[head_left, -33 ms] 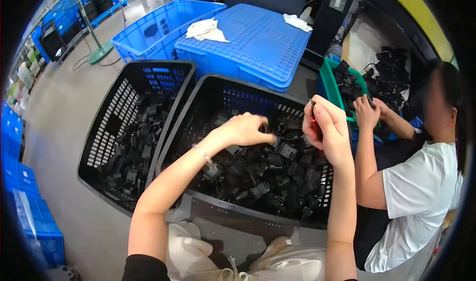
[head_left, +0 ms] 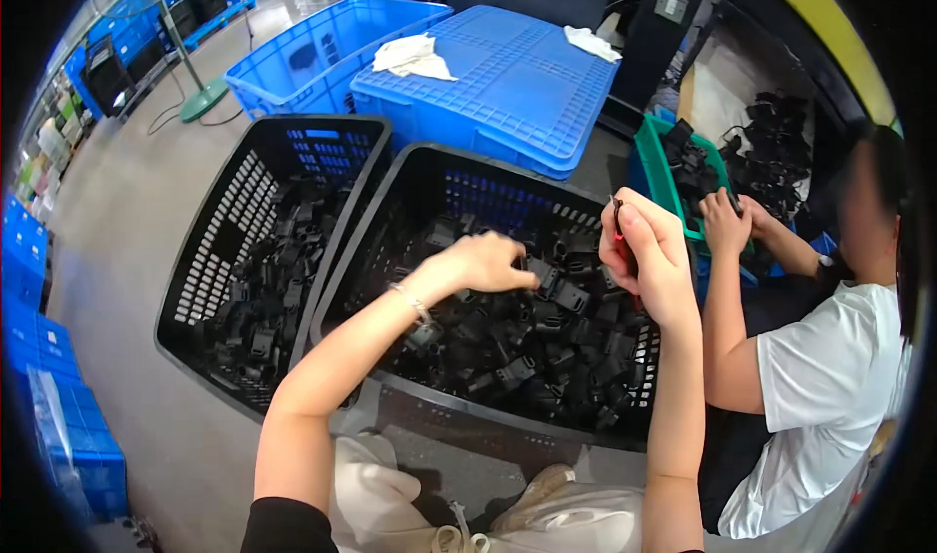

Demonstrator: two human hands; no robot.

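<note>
My left hand point(head_left: 488, 263) reaches down over the large black crate point(head_left: 478, 411), its fingers bent round a black plastic part point(head_left: 543, 272) on top of the heap. Much of that part is covered by the fingers. Over the crate's right side, my right hand point(head_left: 648, 250) is raised and closed round a small red-handled tool point(head_left: 618, 223). A thin dark metal tip sticks up from the fist; the rest is hidden in the palm. Many similar black parts point(head_left: 515, 369) lie loose below both hands.
A second black crate point(head_left: 217, 231) of parts stands at left. Behind are an open blue bin point(head_left: 262, 77) and a lidded blue bin point(head_left: 508, 75) with white cloths point(head_left: 415, 57). At right a co-worker point(head_left: 830, 348) handles something dark by a green bin point(head_left: 652, 163).
My left hand has dropped a little, and its fingers have drawn in at the black part. My right hand stays almost where it was with the red-handled tool.
</note>
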